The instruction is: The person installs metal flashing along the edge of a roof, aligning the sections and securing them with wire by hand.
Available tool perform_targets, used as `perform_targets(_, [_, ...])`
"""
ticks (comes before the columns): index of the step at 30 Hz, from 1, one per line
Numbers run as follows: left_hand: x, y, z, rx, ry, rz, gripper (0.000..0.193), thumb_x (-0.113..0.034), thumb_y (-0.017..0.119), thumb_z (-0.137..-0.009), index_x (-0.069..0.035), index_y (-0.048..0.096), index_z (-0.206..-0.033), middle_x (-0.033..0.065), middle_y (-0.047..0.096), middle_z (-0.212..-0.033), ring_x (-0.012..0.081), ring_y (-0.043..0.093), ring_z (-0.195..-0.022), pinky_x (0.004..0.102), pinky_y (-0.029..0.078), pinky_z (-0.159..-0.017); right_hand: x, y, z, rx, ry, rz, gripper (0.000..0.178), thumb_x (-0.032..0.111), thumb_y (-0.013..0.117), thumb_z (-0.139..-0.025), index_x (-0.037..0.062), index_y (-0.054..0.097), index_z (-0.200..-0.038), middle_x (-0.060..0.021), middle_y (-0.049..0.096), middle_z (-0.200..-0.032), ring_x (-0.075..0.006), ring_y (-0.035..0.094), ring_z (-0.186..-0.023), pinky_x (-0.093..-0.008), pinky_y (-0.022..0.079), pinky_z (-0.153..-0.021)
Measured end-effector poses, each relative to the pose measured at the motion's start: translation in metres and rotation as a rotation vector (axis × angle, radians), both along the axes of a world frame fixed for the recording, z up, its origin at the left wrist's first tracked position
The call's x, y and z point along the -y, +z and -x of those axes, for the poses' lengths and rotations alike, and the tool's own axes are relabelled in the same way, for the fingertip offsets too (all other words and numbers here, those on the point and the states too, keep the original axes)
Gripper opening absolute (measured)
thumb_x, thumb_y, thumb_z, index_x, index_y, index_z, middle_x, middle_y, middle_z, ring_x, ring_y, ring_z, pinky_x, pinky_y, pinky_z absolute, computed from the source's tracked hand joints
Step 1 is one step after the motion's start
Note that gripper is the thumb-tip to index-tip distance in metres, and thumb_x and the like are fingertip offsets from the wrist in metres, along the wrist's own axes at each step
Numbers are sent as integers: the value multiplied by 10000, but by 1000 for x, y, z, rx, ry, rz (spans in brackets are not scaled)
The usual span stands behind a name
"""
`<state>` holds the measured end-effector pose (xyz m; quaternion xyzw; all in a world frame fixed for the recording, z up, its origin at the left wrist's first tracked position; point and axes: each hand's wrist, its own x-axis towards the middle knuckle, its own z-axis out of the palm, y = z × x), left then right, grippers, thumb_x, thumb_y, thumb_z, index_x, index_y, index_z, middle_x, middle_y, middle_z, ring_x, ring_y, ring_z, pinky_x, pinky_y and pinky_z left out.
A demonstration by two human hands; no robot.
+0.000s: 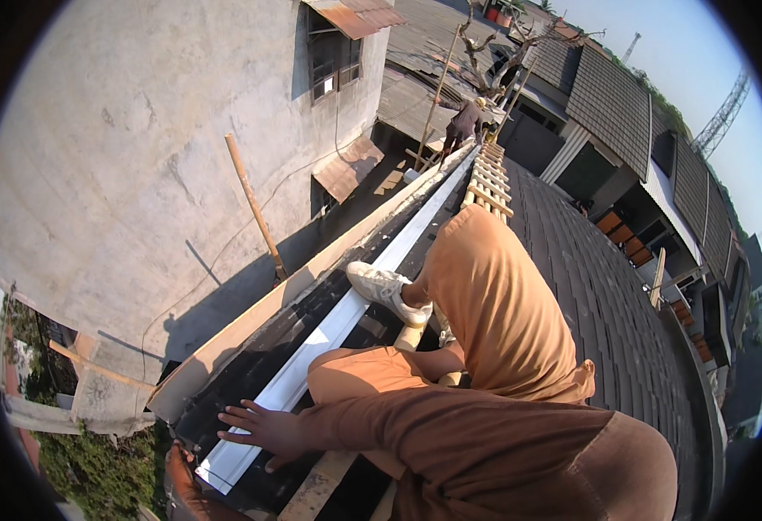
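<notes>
A long white metal strip [324,334] lies along the edge of the dark roof, running from near my hands to the far end. My right hand [263,430] rests on its near end, fingers spread flat over the strip and the black surface beside it. My left hand [188,486] is at the lower left, just beyond the strip's near end. Its fingers are curled at the roof's edge; what they hold, if anything, cannot be made out. My shoe [385,288] presses against the strip farther up.
A wooden fascia board [268,317] borders the roof, with a drop beyond it toward a grey wall [155,165]. Dark roof tiles [589,295] slope away at right. A bamboo ladder [489,187] lies on the roof ahead. Another person [463,126] stands at the far end.
</notes>
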<state>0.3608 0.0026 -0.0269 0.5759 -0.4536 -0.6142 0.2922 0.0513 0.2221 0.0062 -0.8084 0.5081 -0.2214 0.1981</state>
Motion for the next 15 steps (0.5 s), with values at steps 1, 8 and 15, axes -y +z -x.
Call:
perform_targets(1, [2, 1, -2, 55, -43, -25, 319, -340, 677, -1051, -63, 626, -901, 7, 574, -770, 125, 527, -650, 323, 434, -610, 0, -2, 0, 5, 0, 8, 1300, 592, 826, -797, 92, 53, -1715, -288, 53, -1754, -440, 60, -1638, -623, 62, -1307])
perform_targets(8, [-6, 34, 11, 383, 115, 119, 611, -518, 652, -1042, 71, 703, -1195, 163, 694, -1035, 287, 659, -916, 439, 524, -876, 6, -5, 2, 27, 32, -64, 1258, 581, 803, -826, 115, 51, -1720, -268, 18, -1765, -442, 14, -1642, -618, 35, -1310])
perform_targets(15, [-108, 148, 105, 576, 275, 1060, 495, -390, 637, -1092, 86, 685, -1215, 198, 705, -1142, 294, 651, -1035, 409, 508, -966, 2, 6, 4, -25, -16, -77, 1205, 596, 772, -861, 161, 57, -1727, -225, 27, -1779, -416, 31, -1646, -593, 52, -1315])
